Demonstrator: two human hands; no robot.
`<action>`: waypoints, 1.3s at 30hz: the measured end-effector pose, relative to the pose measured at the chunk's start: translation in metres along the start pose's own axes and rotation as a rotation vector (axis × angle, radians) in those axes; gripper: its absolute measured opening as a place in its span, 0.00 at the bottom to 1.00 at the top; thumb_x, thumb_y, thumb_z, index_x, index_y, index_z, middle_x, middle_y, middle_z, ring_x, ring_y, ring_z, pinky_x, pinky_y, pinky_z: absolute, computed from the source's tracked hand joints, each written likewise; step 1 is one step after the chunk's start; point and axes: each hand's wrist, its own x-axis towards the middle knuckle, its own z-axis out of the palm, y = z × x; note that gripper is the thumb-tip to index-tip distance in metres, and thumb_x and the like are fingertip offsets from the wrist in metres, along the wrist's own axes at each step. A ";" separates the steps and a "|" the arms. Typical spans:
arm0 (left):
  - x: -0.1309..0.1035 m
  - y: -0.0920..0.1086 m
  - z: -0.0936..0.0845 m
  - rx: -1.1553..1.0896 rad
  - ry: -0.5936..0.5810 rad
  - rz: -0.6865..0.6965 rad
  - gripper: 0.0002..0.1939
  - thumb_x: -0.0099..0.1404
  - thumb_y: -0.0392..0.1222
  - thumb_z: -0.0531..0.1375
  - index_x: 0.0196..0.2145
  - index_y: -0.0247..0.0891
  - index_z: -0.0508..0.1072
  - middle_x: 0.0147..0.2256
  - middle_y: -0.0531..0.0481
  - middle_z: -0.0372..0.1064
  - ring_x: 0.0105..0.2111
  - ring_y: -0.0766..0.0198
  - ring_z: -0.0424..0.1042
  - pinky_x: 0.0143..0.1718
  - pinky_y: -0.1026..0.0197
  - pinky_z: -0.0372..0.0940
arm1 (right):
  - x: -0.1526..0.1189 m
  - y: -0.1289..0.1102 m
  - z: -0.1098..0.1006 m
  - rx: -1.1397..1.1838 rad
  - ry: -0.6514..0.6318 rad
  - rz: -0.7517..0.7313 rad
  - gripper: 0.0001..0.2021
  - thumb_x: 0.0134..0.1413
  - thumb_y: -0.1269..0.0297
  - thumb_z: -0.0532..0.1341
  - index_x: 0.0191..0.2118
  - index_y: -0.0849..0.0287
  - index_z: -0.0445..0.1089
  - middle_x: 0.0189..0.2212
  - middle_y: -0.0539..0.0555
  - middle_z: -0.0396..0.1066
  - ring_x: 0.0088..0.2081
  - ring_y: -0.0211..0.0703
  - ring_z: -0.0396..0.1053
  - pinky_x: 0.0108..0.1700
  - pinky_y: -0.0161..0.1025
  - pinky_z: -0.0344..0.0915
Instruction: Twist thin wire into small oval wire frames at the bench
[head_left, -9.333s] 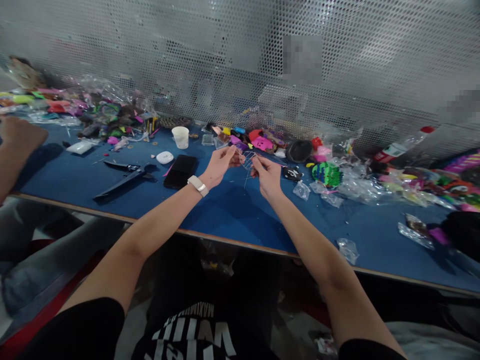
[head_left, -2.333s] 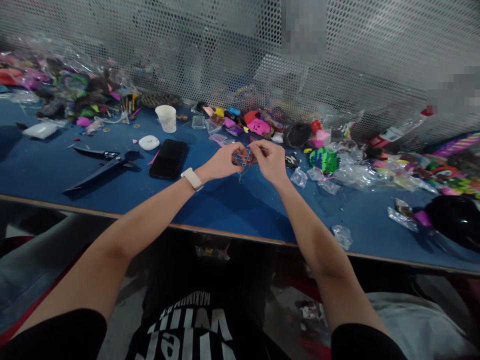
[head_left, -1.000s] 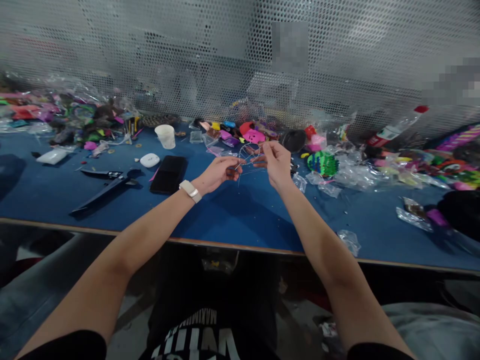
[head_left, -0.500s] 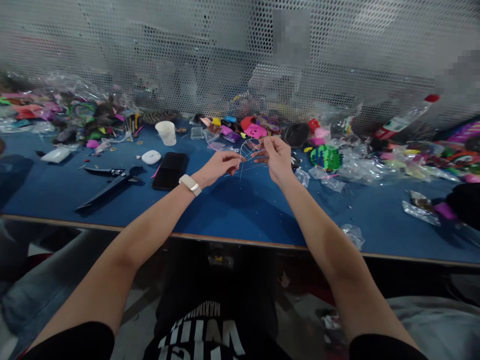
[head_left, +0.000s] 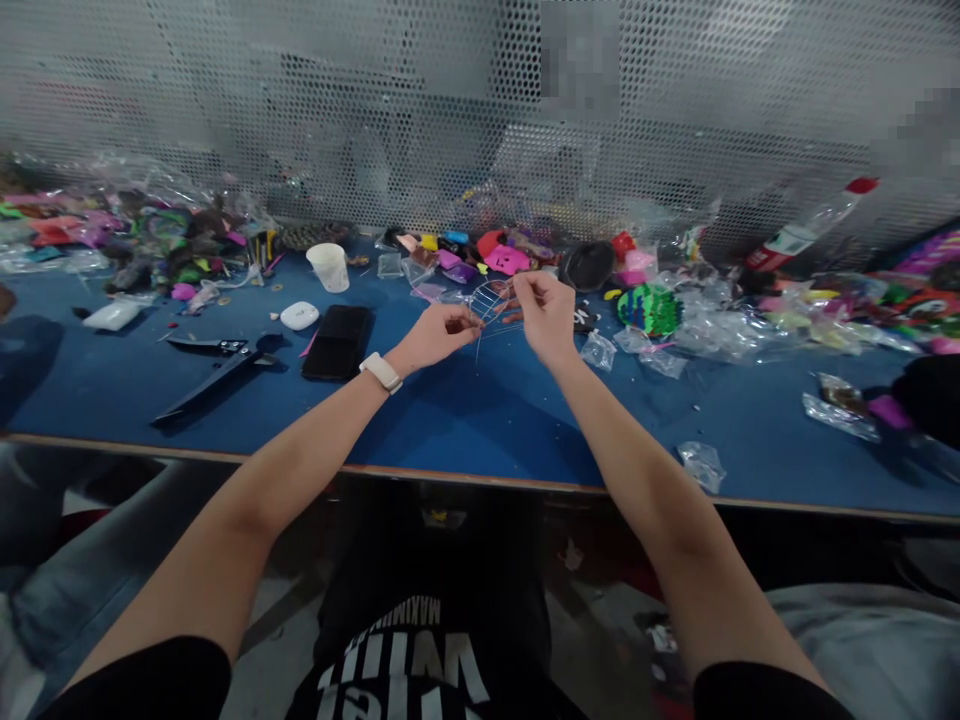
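A small frame of thin pale wire (head_left: 491,298) is held up above the blue table, between my two hands. My left hand (head_left: 442,335), with a light band on its wrist, pinches the wire's left side. The fingers of my right hand (head_left: 541,305) are closed on its upper right side. One loose wire end hangs down below the left fingertips. Behind the wire, a pink piece (head_left: 508,261) lies among small coloured packets.
On the blue table (head_left: 480,420) are black shears (head_left: 214,385), a dark phone (head_left: 337,342), a white case (head_left: 300,316) and a paper cup (head_left: 328,267) at left. Plastic bags, a green bristly piece (head_left: 649,311) and a bottle (head_left: 795,240) are at right. Perforated metal stands behind.
The view has shifted slightly. My right hand has turned a little around the wire, and the wire frame has tilted slightly. Both hands keep their hold.
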 end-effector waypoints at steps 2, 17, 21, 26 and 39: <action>0.000 0.000 0.001 0.051 0.025 0.028 0.11 0.75 0.46 0.70 0.35 0.41 0.82 0.31 0.47 0.78 0.30 0.62 0.72 0.36 0.56 0.69 | 0.000 -0.003 -0.002 -0.025 -0.032 -0.016 0.36 0.66 0.19 0.62 0.50 0.49 0.82 0.43 0.59 0.84 0.44 0.57 0.87 0.39 0.54 0.85; 0.001 -0.011 0.007 0.082 -0.028 0.028 0.06 0.74 0.43 0.69 0.44 0.40 0.85 0.32 0.47 0.82 0.30 0.59 0.79 0.38 0.54 0.73 | 0.001 -0.009 -0.013 -0.044 -0.195 -0.032 0.35 0.64 0.16 0.65 0.43 0.48 0.78 0.41 0.57 0.84 0.39 0.55 0.85 0.30 0.50 0.78; 0.000 -0.007 0.006 0.070 -0.045 0.032 0.07 0.75 0.45 0.69 0.40 0.40 0.82 0.31 0.46 0.81 0.30 0.60 0.78 0.39 0.53 0.74 | 0.003 -0.007 -0.013 -0.014 -0.188 -0.021 0.34 0.64 0.18 0.66 0.43 0.49 0.78 0.38 0.57 0.84 0.34 0.53 0.84 0.28 0.49 0.76; 0.001 -0.008 0.005 0.041 -0.059 0.060 0.09 0.74 0.45 0.70 0.37 0.40 0.78 0.31 0.47 0.80 0.30 0.61 0.78 0.40 0.53 0.75 | 0.004 -0.004 -0.012 0.110 -0.178 0.057 0.35 0.56 0.19 0.74 0.38 0.50 0.77 0.35 0.56 0.83 0.31 0.47 0.81 0.24 0.43 0.70; -0.001 -0.009 0.005 0.180 -0.041 0.151 0.04 0.72 0.42 0.70 0.38 0.40 0.82 0.33 0.47 0.82 0.34 0.58 0.79 0.43 0.52 0.72 | 0.006 -0.009 -0.020 0.284 -0.323 0.334 0.33 0.52 0.29 0.82 0.31 0.52 0.71 0.29 0.52 0.78 0.32 0.47 0.79 0.26 0.40 0.67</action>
